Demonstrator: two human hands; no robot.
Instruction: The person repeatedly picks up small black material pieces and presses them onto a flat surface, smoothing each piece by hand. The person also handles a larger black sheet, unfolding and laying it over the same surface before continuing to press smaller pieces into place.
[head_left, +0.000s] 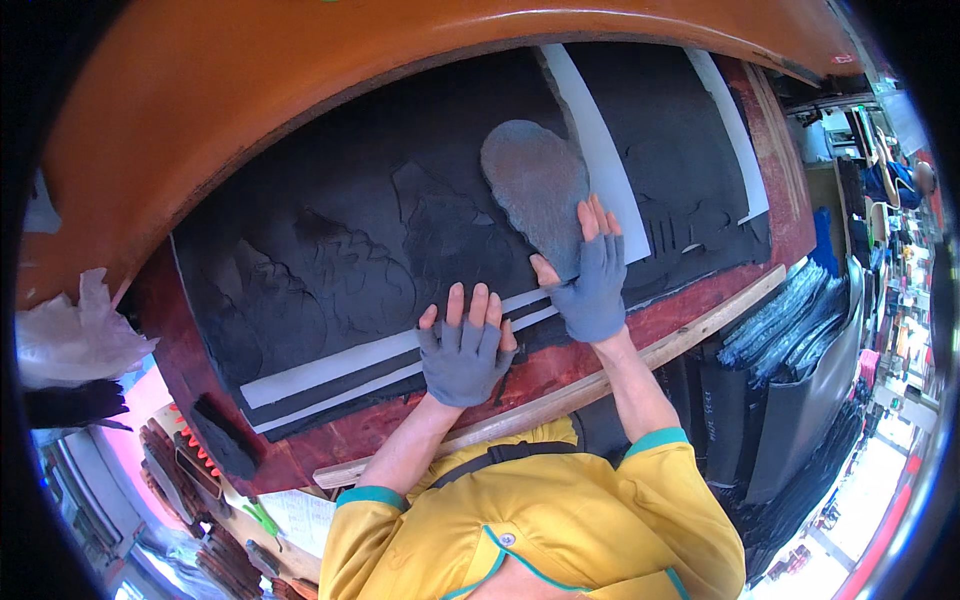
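Observation:
Black sheet material (352, 202) lies on a red board, with several cut outlines in its surface. A sole-shaped cutting die (536, 176) rests on it, its wide end away from me. My right hand (592, 277), in a grey fingerless glove, grips the narrow near end, thumb on the left and fingers on the right. My left hand (465, 352), gloved alike, lies palm down with fingers spread across the white strips (337, 365) at the sheet's near edge; nothing is seen in it. A wide white strip (600, 150) runs just right of the die.
An orange machine part (300, 67) arches over the far side. A wooden rail (555, 409) borders the near edge. A black block (225, 437) sits on the red board's left corner. Dark sheets (787, 322) are stacked at right; more dies (169, 469) stand at lower left.

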